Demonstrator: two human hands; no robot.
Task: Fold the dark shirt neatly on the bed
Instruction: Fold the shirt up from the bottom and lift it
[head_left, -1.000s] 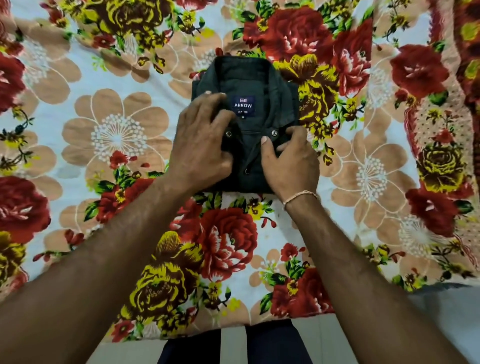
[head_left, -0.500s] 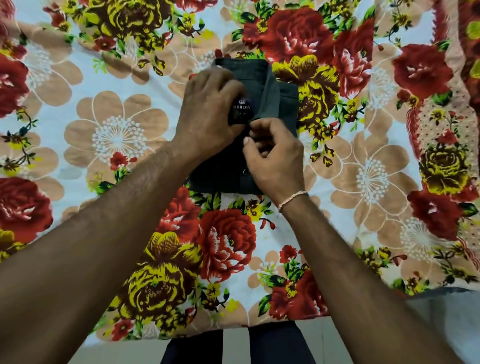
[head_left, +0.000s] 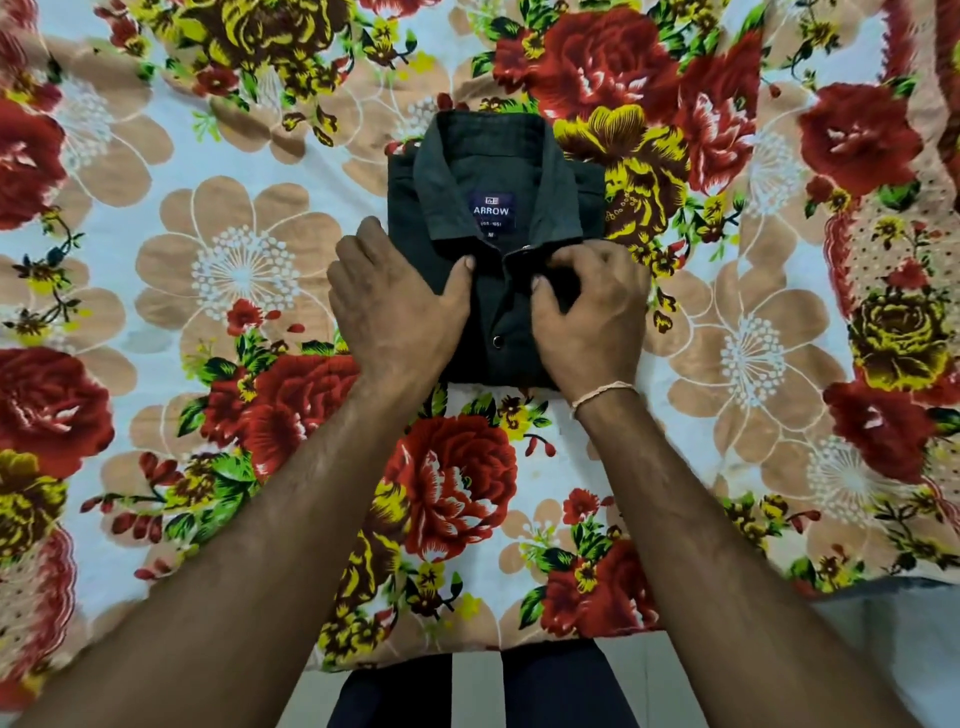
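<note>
The dark shirt (head_left: 498, 176) lies folded into a small rectangle in the middle of the bed, collar up and away from me, a blue label showing inside it. My left hand (head_left: 397, 312) rests flat on the shirt's left front, thumb stretched toward the placket. My right hand (head_left: 592, 312) is on the right front, with curled fingers pinching the cloth just under the right collar point. A snap button shows between the two hands.
The bed is covered by a floral sheet (head_left: 234, 270) with red, yellow and tan flowers. Its near edge (head_left: 467, 644) runs across the bottom, with my dark trouser legs (head_left: 519, 691) and a pale floor below it.
My left hand came down from the collar label to the left front and flattened. My right hand slid right to the collar point. The collar now lies flat and the label is uncovered.
</note>
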